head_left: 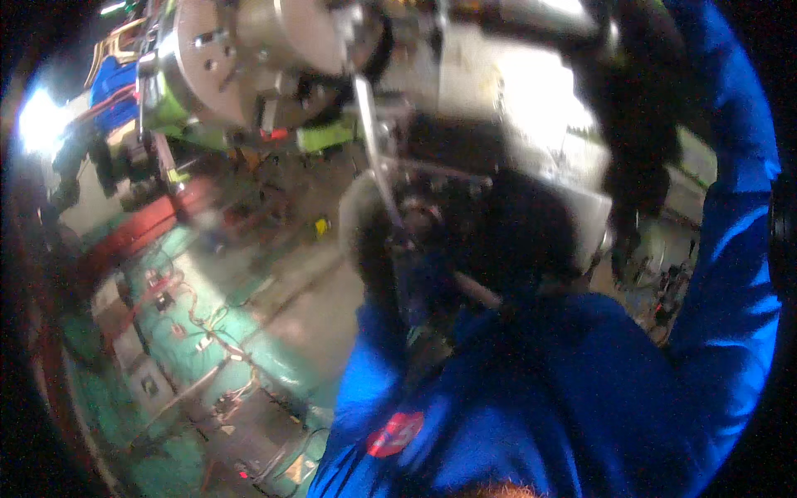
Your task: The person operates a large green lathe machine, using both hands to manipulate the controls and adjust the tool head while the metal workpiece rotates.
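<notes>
Motion smears much of the head view. My left hand [362,220], in what looks like a grey and dark glove, is raised in front of my chest. It appears closed around the lower end of a thin metal rod [371,133]; the fingers are blurred. That rod slants up toward a large round metal lathe chuck [212,62] at the upper left. My right arm [735,199], in a blue sleeve, reaches up along the right edge. Its hand is lost in the dark area at the top right, so its fingers and anything they hold cannot be made out.
Light-coloured machine body [473,70] and a shiny metal plate [585,212] stand right of the chuck. A red curved beam [137,232] lies below left. Loose wires [220,344] and small parts spread over the green floor [178,452]. A bright lamp [43,120] glares at far left.
</notes>
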A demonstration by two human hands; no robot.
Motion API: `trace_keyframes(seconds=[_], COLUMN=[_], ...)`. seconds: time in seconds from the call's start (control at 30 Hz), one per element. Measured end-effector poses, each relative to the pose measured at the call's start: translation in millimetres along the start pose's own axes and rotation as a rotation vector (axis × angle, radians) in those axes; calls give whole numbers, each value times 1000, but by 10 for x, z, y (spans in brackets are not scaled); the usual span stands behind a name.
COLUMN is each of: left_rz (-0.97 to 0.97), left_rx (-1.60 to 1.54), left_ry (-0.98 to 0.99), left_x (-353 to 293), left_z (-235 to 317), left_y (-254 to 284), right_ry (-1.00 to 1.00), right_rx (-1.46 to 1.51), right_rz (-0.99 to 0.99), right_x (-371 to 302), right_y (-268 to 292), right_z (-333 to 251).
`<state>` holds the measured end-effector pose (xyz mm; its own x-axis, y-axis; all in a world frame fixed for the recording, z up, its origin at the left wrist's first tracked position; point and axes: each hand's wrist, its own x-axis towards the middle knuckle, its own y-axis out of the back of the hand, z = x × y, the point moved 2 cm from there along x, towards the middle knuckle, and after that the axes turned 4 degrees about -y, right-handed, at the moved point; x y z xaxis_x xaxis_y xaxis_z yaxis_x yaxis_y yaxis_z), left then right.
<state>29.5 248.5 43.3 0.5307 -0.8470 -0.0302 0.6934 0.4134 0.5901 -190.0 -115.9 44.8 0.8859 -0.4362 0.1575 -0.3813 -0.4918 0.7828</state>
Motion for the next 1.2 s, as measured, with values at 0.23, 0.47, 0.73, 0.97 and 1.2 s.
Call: trace_keyframes(seconds=[0.23, 0.47, 0.73, 0.97, 1.2], left_rz=[-50, -31, -13, -365, -774], left_rx=[33, 29, 307, -738, -756], left_ry=[-48, -80, -278, -31, -83], left_x=[-253, -265, 142, 1014, 1883], left_z=[47, 5, -112, 760, 367], left_y=[-195, -389, 172, 184, -833], right_ry=[-36, -422, -465, -495, -217], right_rx=[-274, 213, 297, 1299, 2380], right_rz=[342, 82, 545, 502, 246], right_x=[-805, -544, -735, -723, -350], right_y=[-644, -1979, -1798, -1601, -1855], right_z=[-1071, -533, -578, -338, 238])
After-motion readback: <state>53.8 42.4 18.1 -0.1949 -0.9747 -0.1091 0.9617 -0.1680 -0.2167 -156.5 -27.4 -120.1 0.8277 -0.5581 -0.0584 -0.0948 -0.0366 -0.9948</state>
